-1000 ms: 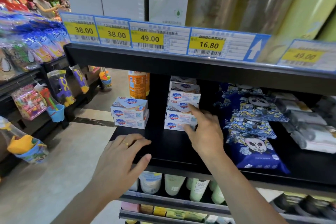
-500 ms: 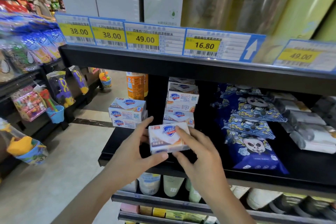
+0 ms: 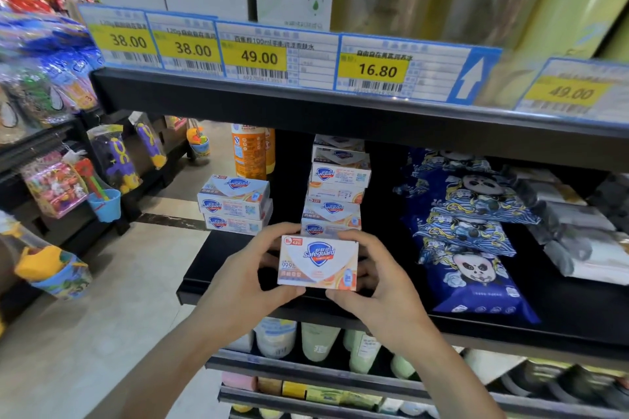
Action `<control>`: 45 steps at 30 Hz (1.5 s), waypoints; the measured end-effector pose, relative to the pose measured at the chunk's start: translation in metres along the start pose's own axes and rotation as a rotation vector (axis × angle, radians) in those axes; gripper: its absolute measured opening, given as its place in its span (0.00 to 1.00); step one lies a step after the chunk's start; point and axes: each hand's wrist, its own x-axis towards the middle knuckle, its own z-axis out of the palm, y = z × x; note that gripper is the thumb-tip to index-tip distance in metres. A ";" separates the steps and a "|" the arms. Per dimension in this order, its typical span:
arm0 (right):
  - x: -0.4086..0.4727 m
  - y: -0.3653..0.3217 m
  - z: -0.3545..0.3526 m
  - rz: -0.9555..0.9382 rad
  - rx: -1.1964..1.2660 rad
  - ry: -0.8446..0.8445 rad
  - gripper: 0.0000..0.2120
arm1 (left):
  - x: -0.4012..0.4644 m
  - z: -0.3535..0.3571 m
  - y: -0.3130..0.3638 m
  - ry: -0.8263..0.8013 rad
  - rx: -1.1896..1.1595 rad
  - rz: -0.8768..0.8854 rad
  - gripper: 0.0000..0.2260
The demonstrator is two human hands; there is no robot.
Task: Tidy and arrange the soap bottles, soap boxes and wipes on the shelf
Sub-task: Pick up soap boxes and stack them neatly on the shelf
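Observation:
A white and orange Safeguard soap box (image 3: 318, 263) is held face-up above the front edge of the black shelf (image 3: 218, 258). My left hand (image 3: 245, 279) grips its left end and my right hand (image 3: 377, 286) grips its right end. Right behind it stands a tall stack of soap boxes (image 3: 335, 190). A shorter stack of soap boxes (image 3: 235, 204) sits at the shelf's left end. An orange soap bottle (image 3: 250, 151) stands behind that stack. Blue panda wipes packs (image 3: 466, 231) lie in a row to the right.
Grey wipes packs (image 3: 575, 235) lie at the far right. The upper shelf edge with price tags (image 3: 258, 56) hangs low overhead. Bottles (image 3: 316, 340) fill the shelf below. Toys (image 3: 102, 180) hang on a rack to the left across the aisle floor.
My right hand drew a soap box out of the tall stack and my left hand joined it. Both hands have turned the box face-up and brought it to the shelf's front.

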 end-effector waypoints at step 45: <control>-0.003 0.009 -0.003 0.009 0.050 -0.022 0.39 | -0.001 -0.013 -0.001 -0.052 -0.138 -0.072 0.29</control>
